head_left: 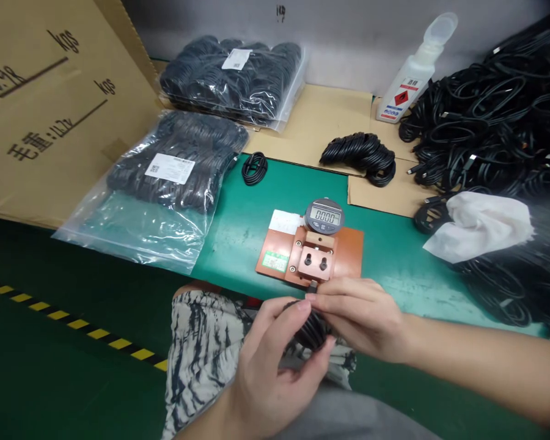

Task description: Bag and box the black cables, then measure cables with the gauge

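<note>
My left hand (pixel 275 360) is curled round a coiled black cable (pixel 312 330) just off the table's near edge. My right hand (pixel 360 315) pinches the cable's plug end, which points at the front of a copper-coloured test fixture (pixel 314 256). A round digital gauge (pixel 324 216) on the fixture reads 0.000. Most of the coil is hidden between my fingers.
Two clear bags of black cables (pixel 178 165) (pixel 233 76) lie at the left and back, beside a large cardboard box (pixel 50 110). A small coil (pixel 254 168), a bundle of coils (pixel 362 156), a white bottle (pixel 415 73), a cable heap (pixel 499 122) and a white cloth (pixel 481 226) occupy the green table (pixel 238 232).
</note>
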{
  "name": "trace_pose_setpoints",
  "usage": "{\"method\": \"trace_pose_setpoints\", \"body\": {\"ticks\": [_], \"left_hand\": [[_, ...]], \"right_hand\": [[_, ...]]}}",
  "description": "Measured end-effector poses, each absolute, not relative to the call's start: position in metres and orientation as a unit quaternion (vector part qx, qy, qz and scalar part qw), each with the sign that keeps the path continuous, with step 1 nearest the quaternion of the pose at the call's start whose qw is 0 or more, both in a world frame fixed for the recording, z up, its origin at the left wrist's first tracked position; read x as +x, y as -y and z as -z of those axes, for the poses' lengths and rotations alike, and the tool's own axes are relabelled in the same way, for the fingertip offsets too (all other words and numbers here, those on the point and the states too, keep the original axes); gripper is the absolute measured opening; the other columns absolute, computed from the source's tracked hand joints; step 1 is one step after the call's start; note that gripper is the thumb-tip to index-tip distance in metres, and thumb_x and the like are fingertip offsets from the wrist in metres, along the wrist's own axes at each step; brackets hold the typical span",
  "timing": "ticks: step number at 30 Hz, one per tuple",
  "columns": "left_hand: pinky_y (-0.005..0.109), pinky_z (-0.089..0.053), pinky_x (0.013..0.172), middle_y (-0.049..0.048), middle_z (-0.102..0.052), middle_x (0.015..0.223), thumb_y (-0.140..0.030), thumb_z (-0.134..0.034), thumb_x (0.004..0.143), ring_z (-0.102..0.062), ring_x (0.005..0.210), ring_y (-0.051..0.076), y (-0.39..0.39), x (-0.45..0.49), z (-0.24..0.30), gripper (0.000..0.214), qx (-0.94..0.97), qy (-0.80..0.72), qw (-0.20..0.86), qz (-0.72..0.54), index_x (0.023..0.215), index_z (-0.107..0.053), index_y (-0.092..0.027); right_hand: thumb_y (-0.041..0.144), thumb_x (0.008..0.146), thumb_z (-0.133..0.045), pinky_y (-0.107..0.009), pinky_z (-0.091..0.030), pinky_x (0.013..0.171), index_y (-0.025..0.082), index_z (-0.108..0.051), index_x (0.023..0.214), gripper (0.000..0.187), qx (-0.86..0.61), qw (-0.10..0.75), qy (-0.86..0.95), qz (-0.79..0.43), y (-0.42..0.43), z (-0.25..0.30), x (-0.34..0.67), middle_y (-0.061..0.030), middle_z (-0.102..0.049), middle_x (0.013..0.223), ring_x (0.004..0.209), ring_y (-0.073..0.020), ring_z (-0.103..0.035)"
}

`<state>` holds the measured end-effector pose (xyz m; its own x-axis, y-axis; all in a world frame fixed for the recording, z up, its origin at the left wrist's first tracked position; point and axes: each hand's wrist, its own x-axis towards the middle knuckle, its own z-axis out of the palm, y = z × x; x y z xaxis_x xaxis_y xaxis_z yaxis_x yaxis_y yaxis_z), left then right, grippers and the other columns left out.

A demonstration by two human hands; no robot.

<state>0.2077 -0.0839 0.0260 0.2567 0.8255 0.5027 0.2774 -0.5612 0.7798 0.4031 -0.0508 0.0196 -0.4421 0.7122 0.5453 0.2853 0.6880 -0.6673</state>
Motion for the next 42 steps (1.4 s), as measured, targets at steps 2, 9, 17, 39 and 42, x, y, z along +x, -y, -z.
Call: {"method": "trace_pose_setpoints", "body": {"ticks": [2,9,17,39,42], "left_hand": [[0.032,-0.057,0.093,0.0103,-0.059,0.116,0.005,-0.074,0.072,-0.062,0.108,0.02,0.0832,0.2077,-0.026,0.072,0.742,-0.37,0.284,-0.482,0.136,-0.047,-0.014],[0.031,-0.062,0.083,0.0107,-0.059,0.117,0.005,-0.074,0.071,-0.062,0.107,0.021,0.0845,0.2065,-0.0254,0.077,0.714,-0.379,0.329,-0.488,0.139,-0.045,-0.018],[0.03,-0.063,0.082,0.0104,-0.059,0.12,0.003,-0.075,0.072,-0.07,0.097,0.02,0.0865,0.207,-0.0208,0.075,0.678,-0.407,0.369,-0.488,0.138,-0.048,-0.019],[0.029,-0.063,0.076,0.0067,-0.061,0.112,-0.004,-0.076,0.072,-0.068,0.097,0.02,0.0831,0.2079,-0.0211,0.074,0.651,-0.436,0.39,-0.483,0.137,-0.049,-0.024],[0.029,-0.063,0.076,0.0069,-0.062,0.113,-0.004,-0.077,0.072,-0.069,0.096,0.02,0.0838,0.2084,-0.0198,0.075,0.641,-0.441,0.401,-0.484,0.138,-0.048,-0.025]], "right_hand": [[0.005,0.091,-0.06,-0.025,-0.057,0.062,0.011,-0.066,0.113,0.024,-0.309,0.436,0.808,-0.247,0.0504,-0.0207,0.4027,-0.0121,-0.07,0.093,0.078,-0.0175,-0.069],[0.01,0.093,-0.059,-0.023,-0.047,0.049,0.013,-0.067,0.113,0.022,-0.325,0.435,0.808,-0.23,0.0491,-0.0254,0.4019,-0.004,-0.065,0.071,0.058,-0.0137,-0.062],[0.009,0.096,-0.056,-0.025,-0.039,0.047,0.012,-0.067,0.115,0.023,-0.327,0.442,0.797,-0.25,0.0476,-0.0244,0.3994,0.0011,-0.059,0.061,0.049,-0.0117,-0.053],[0.002,0.092,-0.059,-0.02,-0.057,0.063,0.018,-0.063,0.123,0.035,-0.325,0.468,0.768,-0.293,0.0456,-0.0246,0.3963,-0.0024,-0.075,0.08,0.07,-0.0125,-0.071],[0.001,0.09,-0.06,-0.02,-0.057,0.064,0.018,-0.064,0.122,0.036,-0.329,0.472,0.763,-0.295,0.0453,-0.025,0.3959,-0.0023,-0.075,0.08,0.07,-0.0122,-0.071]]}}
